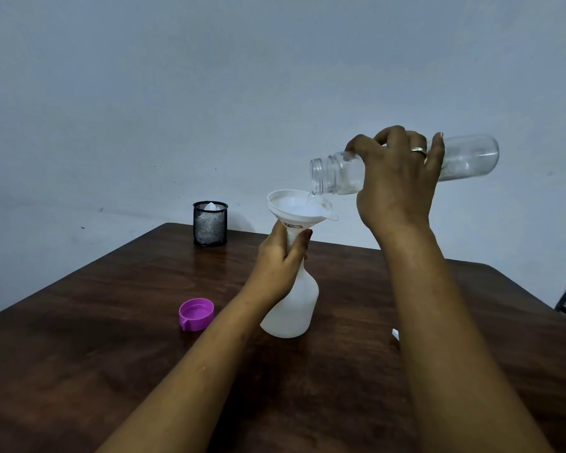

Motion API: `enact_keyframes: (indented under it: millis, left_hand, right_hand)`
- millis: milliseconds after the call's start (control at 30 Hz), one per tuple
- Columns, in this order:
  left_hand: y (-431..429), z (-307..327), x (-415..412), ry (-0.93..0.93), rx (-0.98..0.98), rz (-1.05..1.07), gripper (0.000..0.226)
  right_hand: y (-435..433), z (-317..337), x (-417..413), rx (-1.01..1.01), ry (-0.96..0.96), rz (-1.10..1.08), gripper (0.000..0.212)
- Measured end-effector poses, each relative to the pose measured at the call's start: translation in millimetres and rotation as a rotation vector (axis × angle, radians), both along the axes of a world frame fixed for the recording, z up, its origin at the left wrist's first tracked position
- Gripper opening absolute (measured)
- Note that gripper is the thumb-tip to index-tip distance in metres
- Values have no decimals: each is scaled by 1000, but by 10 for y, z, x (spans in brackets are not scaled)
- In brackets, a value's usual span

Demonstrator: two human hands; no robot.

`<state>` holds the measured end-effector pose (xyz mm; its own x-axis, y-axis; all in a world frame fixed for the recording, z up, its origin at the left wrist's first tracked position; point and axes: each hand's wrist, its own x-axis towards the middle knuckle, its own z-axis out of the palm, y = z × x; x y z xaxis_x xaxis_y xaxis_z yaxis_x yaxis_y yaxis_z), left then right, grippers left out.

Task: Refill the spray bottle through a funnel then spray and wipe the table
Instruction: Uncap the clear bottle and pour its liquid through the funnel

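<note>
A white spray bottle (294,308) without its spray head stands on the dark wooden table (111,322). A white funnel (296,207) sits in its neck. My left hand (283,256) grips the bottle's neck just under the funnel. My right hand (396,178) holds a clear plastic bottle (468,156) tipped almost level, its open mouth over the funnel's rim. A thin stream of water runs from it into the funnel.
A purple cap (196,313) lies upside down on the table left of the spray bottle. A black mesh cup (210,223) with something white inside stands at the table's far edge. A small white object (395,333) peeks out beside my right forearm.
</note>
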<state>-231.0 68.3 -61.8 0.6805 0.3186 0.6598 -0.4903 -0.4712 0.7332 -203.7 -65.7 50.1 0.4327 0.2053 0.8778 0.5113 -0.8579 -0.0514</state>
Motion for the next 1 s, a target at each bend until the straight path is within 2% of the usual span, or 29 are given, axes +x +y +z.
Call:
enact_keyframes:
  millis: [1000]
  left_hand:
    - [6,-13,11,-12,-9,-5,7]
  right_hand:
    - [103,-50,8,-24,-172,147,69]
